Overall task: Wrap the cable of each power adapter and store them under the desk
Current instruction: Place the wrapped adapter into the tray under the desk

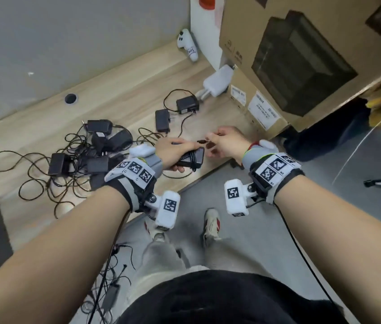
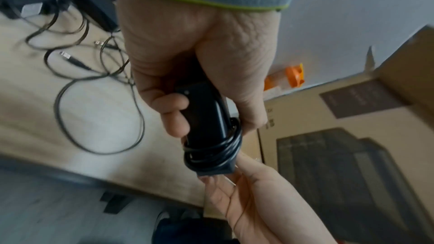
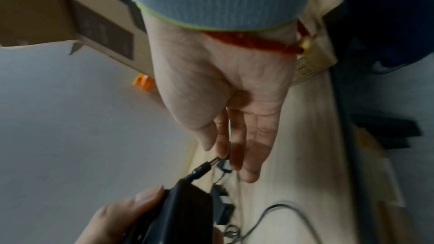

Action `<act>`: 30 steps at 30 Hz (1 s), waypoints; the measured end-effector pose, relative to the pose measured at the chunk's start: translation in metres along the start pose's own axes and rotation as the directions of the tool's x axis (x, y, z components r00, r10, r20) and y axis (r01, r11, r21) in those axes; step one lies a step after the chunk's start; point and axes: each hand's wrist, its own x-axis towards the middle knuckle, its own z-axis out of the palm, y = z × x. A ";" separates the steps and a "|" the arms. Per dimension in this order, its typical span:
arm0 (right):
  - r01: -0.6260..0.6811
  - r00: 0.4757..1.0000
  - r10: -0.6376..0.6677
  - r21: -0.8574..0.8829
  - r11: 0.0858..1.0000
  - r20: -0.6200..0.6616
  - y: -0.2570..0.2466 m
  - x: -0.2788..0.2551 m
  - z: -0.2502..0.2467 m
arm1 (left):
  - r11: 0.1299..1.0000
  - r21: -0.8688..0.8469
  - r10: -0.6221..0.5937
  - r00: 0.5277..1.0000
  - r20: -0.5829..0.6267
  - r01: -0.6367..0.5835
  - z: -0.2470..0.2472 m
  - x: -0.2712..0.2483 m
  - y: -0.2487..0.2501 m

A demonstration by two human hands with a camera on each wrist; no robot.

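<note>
The left hand (image 1: 173, 152) is curled around a black rectangular power adapter (image 1: 190, 159), held just above the near edge of the pale wood-grain bench (image 1: 126, 90); several turns of its thin black cable (image 2: 216, 152) are wound tightly round the end of the block that sticks out past the fingers (image 2: 175, 112). The right hand (image 1: 228, 142) is just beside it, thumb and forefinger pinching the cable close behind its small barrel plug (image 3: 203, 169) — the other fingers (image 3: 256, 146) hang straight and relaxed. On the bench behind the hands two more black adapters lie apart with loose cables, one (image 1: 162, 120) near the middle and one (image 1: 187, 104) further back toward the far right corner. Toward the left edge a tangle of black adapters and looping cables (image 1: 86, 150) covers the surface; at least five blocks can be counted there, though the overlap makes the exact number uncertain. A white game controller (image 1: 188, 44) lies at the far edge, a white wrapped charger (image 1: 216, 83) rests against the large brown cardboard box (image 1: 301, 54) at the right, and one round cable hole (image 1: 70, 98) opens near the back. On the grey floor (image 1: 313, 230) below — beside the person's shoes — lie one more black adapter (image 1: 111, 294) and loose cables.
</note>
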 end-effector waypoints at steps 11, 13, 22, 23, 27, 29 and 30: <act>-0.277 0.959 0.282 -0.298 0.914 -0.029 0.132 0.021 -0.068 | 0.993 0.035 -0.118 0.986 0.120 0.114 0.103 0.038 -0.064; -0.274 0.959 0.282 -0.368 0.888 -0.034 0.140 0.021 -0.068 | 0.992 0.027 -0.126 0.982 0.139 0.123 0.109 0.039 -0.075; -0.174 0.978 0.204 -0.698 0.695 -0.041 0.176 0.038 -0.030 | 0.977 0.053 -0.214 0.942 0.259 0.208 0.114 0.050 -0.152; -0.161 0.980 0.197 -0.726 0.668 -0.036 0.177 0.040 -0.028 | 0.974 0.067 -0.226 0.936 0.271 0.216 0.113 0.049 -0.158; -0.121 0.983 0.185 -0.780 0.614 -0.007 0.206 0.060 -0.014 | 0.951 -0.031 -0.292 0.929 0.226 0.306 0.116 0.055 -0.197; -0.082 0.985 0.170 -0.814 0.575 0.022 0.211 0.067 -0.010 | 0.941 -0.123 -0.291 0.938 0.187 0.316 0.117 0.057 -0.207; -0.060 0.987 0.157 -0.827 0.559 0.034 0.217 0.075 -0.009 | 0.935 -0.172 -0.284 0.944 0.166 0.311 0.119 0.061 -0.215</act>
